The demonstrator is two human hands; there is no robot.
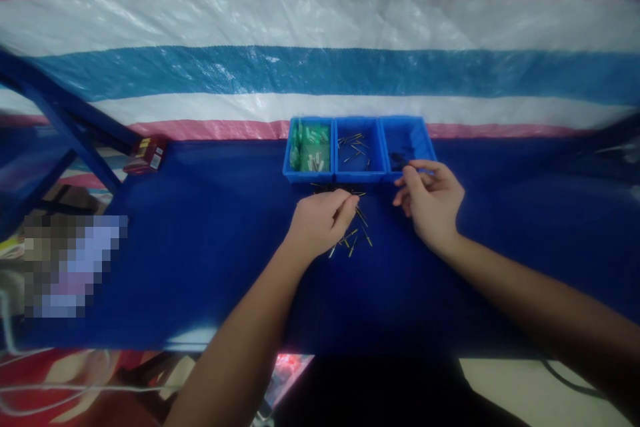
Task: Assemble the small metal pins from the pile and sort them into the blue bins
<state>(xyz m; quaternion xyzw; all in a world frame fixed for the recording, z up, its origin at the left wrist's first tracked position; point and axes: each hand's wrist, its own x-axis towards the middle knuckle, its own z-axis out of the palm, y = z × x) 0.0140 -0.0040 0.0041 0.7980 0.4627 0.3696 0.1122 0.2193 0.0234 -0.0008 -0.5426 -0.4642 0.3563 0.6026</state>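
Note:
Over several thin metal pins (352, 240) on the blue table, my left hand (323, 220) is closed, thumb against the fingers; what it pinches is too small to name. My right hand (433, 203) is at the front edge of the right blue bin (407, 140), thumb and index finger pressed together, the other fingers curled. Whether it holds a small part is unclear. Small dark pieces (399, 159) lie in that bin. The middle blue bin (359, 163) has several thin pins. In the left blue bin (309, 177) are green bags (296, 147) and small pale pieces (316, 161).
A dark red box (145, 155) sits at the table's far left, beside a blue metal frame (65, 120). Striped plastic sheeting (320, 70) hangs behind the blue table (210, 247). White cables (90, 387) run below at the lower left.

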